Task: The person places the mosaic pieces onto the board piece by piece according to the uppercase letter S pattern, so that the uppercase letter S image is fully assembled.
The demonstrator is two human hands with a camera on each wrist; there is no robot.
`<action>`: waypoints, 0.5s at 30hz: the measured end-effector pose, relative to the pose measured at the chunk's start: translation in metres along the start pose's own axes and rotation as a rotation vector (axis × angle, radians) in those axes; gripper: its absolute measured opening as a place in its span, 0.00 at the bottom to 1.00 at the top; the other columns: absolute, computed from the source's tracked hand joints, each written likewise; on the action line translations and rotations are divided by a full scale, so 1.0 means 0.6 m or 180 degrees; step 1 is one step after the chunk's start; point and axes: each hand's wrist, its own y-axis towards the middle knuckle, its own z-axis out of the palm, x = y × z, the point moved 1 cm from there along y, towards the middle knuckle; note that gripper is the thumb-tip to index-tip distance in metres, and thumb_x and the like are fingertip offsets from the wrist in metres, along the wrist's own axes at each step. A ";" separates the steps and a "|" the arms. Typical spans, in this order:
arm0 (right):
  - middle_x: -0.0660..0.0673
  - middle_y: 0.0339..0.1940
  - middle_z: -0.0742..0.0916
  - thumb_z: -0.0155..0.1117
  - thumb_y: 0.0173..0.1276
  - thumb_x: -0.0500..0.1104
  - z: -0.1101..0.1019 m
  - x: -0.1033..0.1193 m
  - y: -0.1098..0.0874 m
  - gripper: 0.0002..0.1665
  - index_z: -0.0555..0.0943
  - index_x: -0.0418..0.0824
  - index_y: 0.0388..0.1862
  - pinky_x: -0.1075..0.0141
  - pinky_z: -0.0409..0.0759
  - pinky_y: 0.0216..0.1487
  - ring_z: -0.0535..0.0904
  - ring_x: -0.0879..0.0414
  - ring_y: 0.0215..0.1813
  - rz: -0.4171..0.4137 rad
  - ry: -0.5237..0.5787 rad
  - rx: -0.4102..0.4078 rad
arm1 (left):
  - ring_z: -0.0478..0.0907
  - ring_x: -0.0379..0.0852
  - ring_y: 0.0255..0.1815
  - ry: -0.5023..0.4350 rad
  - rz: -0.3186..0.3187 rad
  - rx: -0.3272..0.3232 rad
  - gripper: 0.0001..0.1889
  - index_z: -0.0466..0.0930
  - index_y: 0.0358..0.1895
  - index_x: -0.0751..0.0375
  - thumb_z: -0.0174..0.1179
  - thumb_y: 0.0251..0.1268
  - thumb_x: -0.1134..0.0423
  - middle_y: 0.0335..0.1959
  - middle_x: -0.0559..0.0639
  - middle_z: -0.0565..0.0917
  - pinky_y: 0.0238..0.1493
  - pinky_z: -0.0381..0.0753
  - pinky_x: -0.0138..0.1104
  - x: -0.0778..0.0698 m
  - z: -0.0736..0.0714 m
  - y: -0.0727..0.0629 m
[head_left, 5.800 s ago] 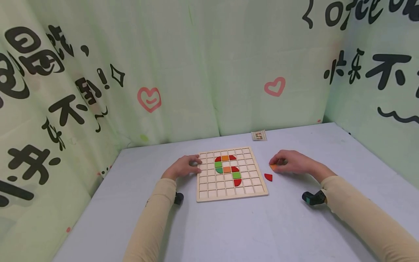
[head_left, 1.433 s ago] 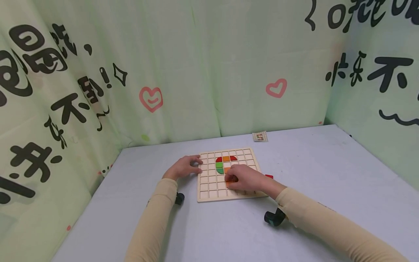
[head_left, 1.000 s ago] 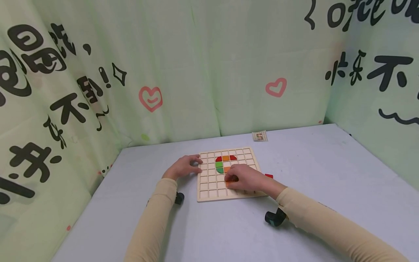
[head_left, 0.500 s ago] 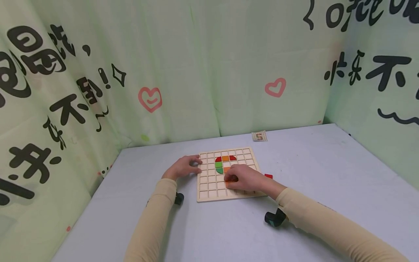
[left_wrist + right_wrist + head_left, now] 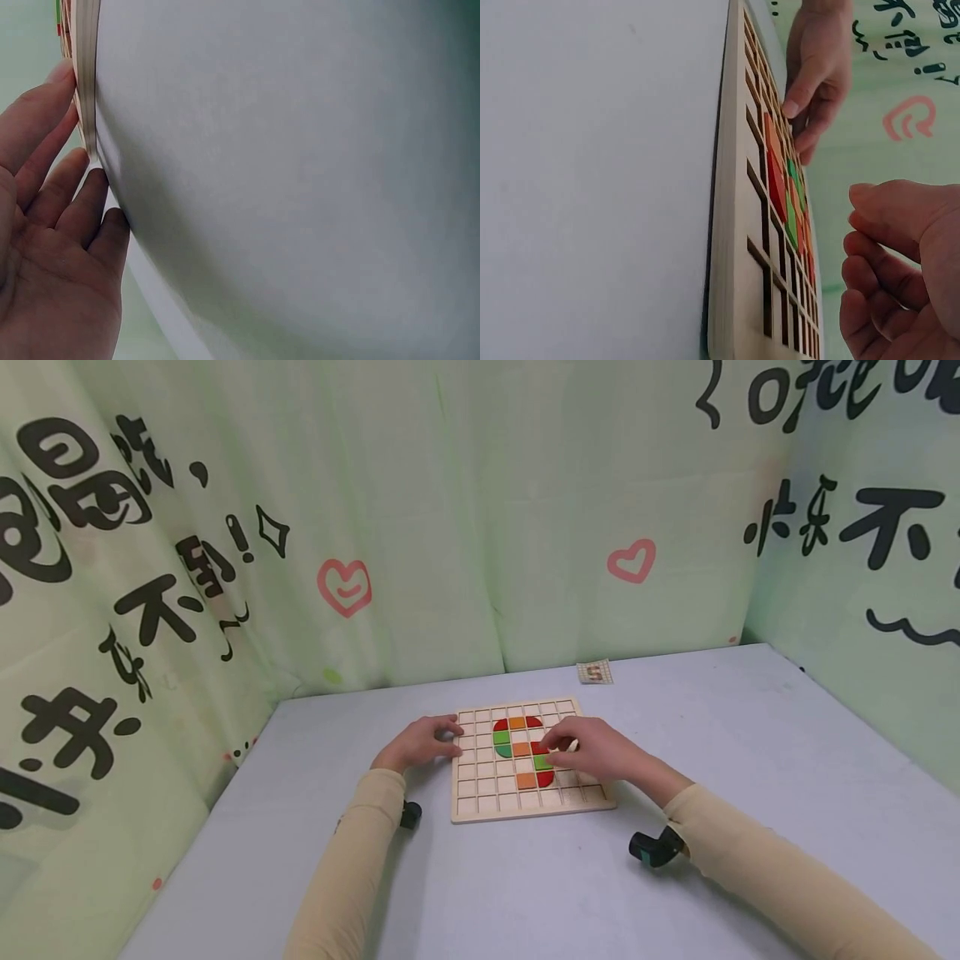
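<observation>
A wooden grid board (image 5: 480, 808) lies on the table, with red, orange and green tiles set in its cells in an S-like curve. An orange square tile (image 5: 527, 782) sits at the curve's near end beside a red rounded tile (image 5: 545, 778). My left hand (image 5: 422, 742) rests at the board's left edge; in the left wrist view its fingers (image 5: 88, 196) are fairly straight and touch the rim. Over the board's right part hovers my right hand (image 5: 596, 750), fingers loosely bent with nothing between them. It partly covers a red tile (image 5: 537, 747).
A small card (image 5: 595, 672) with a printed pattern lies at the table's back edge. Beyond the white table (image 5: 525, 893) hangs a pale green curtain (image 5: 465, 527) with black writing and hearts. A black wrist camera (image 5: 656, 847) hangs under the right forearm.
My right hand brought the orange tile from the table onto the board, let it go, then drew up and right. The loose red tile is now hidden behind that hand. The left hand stayed.
</observation>
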 end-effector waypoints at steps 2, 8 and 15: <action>0.51 0.39 0.85 0.67 0.66 0.44 -0.010 -0.012 -0.007 0.15 0.84 0.39 0.49 0.62 0.78 0.43 0.78 0.56 0.43 0.0073 -0.0025 -0.0044 | 0.54 0.53 0.76 -0.0004 -0.0014 -0.0001 0.18 0.82 0.55 0.55 0.68 0.60 0.59 0.73 0.48 0.66 0.73 0.56 0.48 0.000 -0.001 0.000; 0.50 0.37 0.84 0.67 0.66 0.44 -0.036 -0.052 -0.030 0.16 0.83 0.37 0.49 0.64 0.77 0.38 0.77 0.55 0.41 0.0281 -0.0140 -0.0124 | 0.55 0.54 0.76 -0.0028 -0.0011 -0.0001 0.18 0.82 0.55 0.55 0.68 0.60 0.60 0.73 0.48 0.67 0.73 0.57 0.48 0.000 -0.001 0.001; 0.48 0.40 0.84 0.67 0.65 0.45 -0.061 -0.085 -0.055 0.18 0.82 0.36 0.51 0.61 0.79 0.43 0.77 0.53 0.43 0.0537 -0.0220 -0.0089 | 0.55 0.54 0.76 -0.0009 0.0010 0.0008 0.18 0.82 0.55 0.56 0.68 0.60 0.60 0.73 0.49 0.66 0.73 0.57 0.49 -0.002 -0.001 -0.001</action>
